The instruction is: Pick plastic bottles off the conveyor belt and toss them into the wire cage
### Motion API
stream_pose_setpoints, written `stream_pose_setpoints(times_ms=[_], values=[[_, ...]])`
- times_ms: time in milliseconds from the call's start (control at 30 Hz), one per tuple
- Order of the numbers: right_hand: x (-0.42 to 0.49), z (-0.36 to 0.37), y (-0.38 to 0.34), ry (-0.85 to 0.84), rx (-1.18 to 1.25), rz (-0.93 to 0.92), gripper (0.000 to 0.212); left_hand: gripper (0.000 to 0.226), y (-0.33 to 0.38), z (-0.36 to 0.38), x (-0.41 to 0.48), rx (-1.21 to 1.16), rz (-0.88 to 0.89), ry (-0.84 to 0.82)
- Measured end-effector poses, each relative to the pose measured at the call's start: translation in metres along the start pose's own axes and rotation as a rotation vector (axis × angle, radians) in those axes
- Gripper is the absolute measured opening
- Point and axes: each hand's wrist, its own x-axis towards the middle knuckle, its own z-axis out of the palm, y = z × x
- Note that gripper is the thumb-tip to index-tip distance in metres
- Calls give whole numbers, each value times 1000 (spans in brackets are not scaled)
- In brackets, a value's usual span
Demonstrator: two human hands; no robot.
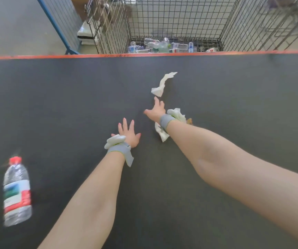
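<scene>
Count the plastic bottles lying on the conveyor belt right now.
1. The red-capped bottle lies on the belt at the near left, apart from the left hand and right hand. More bottles lie in the wire cage beyond; the arms may hide others.

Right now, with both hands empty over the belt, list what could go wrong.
1. The red-capped bottle lies far left of the left hand and right hand and looks motion-blurred; it may ride past unpicked.
2. The right hand is closest to the crumpled tissue, not a bottle; grabbing it could put paper in the wire cage.
3. The cage stands beyond the orange edge of the conveyor belt; a short toss could land back on it.
</scene>
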Motion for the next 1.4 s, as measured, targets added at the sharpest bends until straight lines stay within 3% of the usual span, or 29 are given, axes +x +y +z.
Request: stream_pose_setpoints(times_ms=[100,300,500,667,1000,1133,1267,1400], values=[[-47,17,41,-82,-285,12,89,67,-24,17,-46,76,-43,-27],[-126,57,121,-303,-587,34,93,68,-82,61,-119,262,-205,19],[-162,66,129,-224,-517,23,87,79,-102,60,-157,203,-225,183],[-179,72,123,-199,-413,-46,86,103,-98,72,-179,-279,-333,38],[-147,19,134,-121,-359,29,86,106,-15,40,-126,-846,-134,-103],[-104,-7,130,-59,-334,49,85,110,18,8,-84,-1104,-210,-159],[-49,-31,119,-9,-244,75,83,99,65,-40,-33,-1224,-217,-165],[23,-58,94,56,-101,58,81,65,135,-154,54,-1331,-105,-138]])
